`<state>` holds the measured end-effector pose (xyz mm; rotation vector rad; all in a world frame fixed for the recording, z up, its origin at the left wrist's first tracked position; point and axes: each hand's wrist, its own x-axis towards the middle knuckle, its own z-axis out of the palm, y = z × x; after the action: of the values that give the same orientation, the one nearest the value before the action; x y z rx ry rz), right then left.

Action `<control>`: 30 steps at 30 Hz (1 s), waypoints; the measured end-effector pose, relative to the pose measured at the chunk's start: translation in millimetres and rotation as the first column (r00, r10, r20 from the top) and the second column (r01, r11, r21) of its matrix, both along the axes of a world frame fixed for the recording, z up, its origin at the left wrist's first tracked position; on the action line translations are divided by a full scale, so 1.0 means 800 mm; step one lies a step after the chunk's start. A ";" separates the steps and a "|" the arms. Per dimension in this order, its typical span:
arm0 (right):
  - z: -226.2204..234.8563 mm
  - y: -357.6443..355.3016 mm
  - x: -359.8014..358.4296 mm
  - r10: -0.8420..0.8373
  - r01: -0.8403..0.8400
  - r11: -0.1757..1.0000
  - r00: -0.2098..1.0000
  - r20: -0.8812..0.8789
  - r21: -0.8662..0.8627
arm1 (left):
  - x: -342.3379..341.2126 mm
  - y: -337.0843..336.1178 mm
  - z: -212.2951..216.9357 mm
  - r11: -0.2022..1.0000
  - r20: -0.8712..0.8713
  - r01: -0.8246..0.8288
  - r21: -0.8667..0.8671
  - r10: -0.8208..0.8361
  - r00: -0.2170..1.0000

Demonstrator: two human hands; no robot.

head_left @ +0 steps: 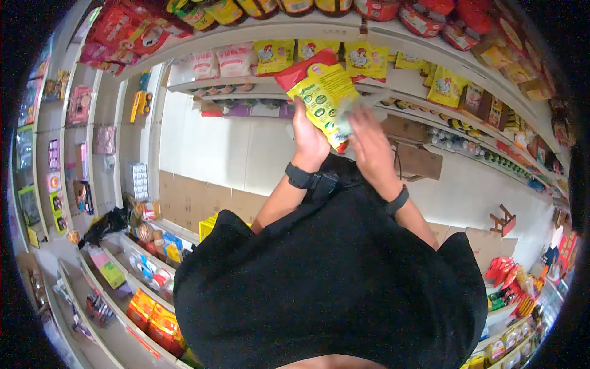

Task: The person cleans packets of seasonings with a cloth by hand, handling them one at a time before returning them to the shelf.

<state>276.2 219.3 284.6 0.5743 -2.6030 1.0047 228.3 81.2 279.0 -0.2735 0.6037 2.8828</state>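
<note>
My left hand (309, 138) grips a yellow packet (322, 92) with a red upper end by its left side, the thumb over its printed face. The packet is tilted in front of the shelf, its top leaning to the left. My right hand (370, 144) lies over the lower right part of the packet, its fingers blurred by motion. Under those fingers is a pale greenish, crumpled piece that looks like a cloth (345, 118), pressed against the packet; its outline is smeared. Both wrists wear dark bands.
Ahead, a shelf (283, 80) bears similar yellow packets (275, 56) and white-pink bags (236, 60). Red tubs (424, 19) line the upper shelf. Racks of boxed goods stand left; a small stool (505, 221) is at right. Orange packs (153, 320) sit on shelving at lower left.
</note>
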 end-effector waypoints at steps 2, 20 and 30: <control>0.007 -0.007 0.001 -0.027 0.024 0.997 0.999 -0.047 -0.070 | 0.000 0.002 -0.001 0.998 0.009 -0.047 -0.047 0.047 0.999; -0.052 0.023 -0.037 -0.122 0.265 0.945 0.828 0.547 -0.191 | 0.025 0.036 -0.002 0.656 -0.159 0.068 -0.752 -0.280 0.947; -0.071 0.056 -0.047 0.104 0.306 0.853 0.694 0.712 -0.423 | -0.009 0.069 -0.065 0.178 -0.391 -0.348 -0.920 -0.407 0.826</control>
<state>238.7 264.3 228.2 -0.1727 -2.6846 2.1422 220.7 136.1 226.6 0.5331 2.5527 1.8713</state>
